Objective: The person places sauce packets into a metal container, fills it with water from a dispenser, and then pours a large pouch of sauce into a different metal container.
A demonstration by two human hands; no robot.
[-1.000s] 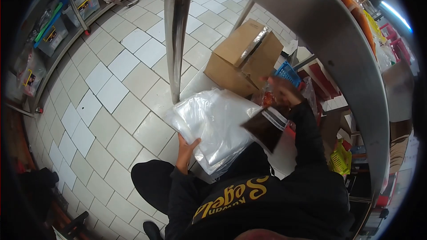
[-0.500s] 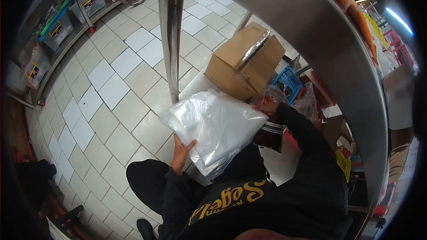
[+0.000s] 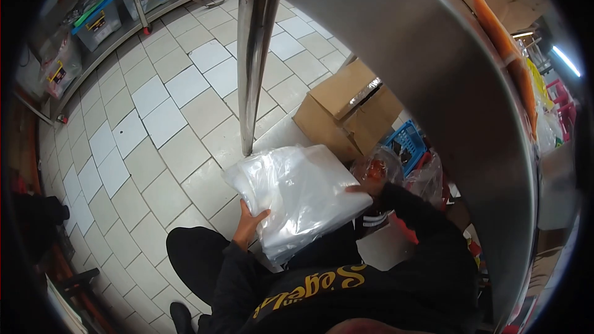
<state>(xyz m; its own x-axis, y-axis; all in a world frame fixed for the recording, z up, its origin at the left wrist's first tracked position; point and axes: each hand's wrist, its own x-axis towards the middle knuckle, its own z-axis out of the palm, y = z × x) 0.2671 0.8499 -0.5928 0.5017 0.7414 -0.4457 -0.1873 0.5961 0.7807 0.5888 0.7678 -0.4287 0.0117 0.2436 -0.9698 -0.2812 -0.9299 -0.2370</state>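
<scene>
A stack of clear plastic bags (image 3: 303,191) lies slanted in front of my body, above my lap. My left hand (image 3: 249,222) grips its lower left edge, with the thumb on top. At the right edge, my right hand (image 3: 370,190) holds the bags; its fingers are slightly blurred and partly hidden. Just beyond that hand sits a clear bag with orange-red contents (image 3: 375,168). A brown cardboard box (image 3: 346,108) stands past the far edge of the stack.
A steel table (image 3: 396,30) arches overhead on the right, its metal leg (image 3: 250,74) standing just past the bags. Beside the box is a blue plastic basket (image 3: 405,145). Plastic tubs (image 3: 99,27) line a low shelf at far left. The floor (image 3: 148,179) is tiled.
The bag stack has tilted and sits slightly lower in view. My right hand has moved down and left along its right edge. My left hand keeps its grip, and the camera view has shifted.
</scene>
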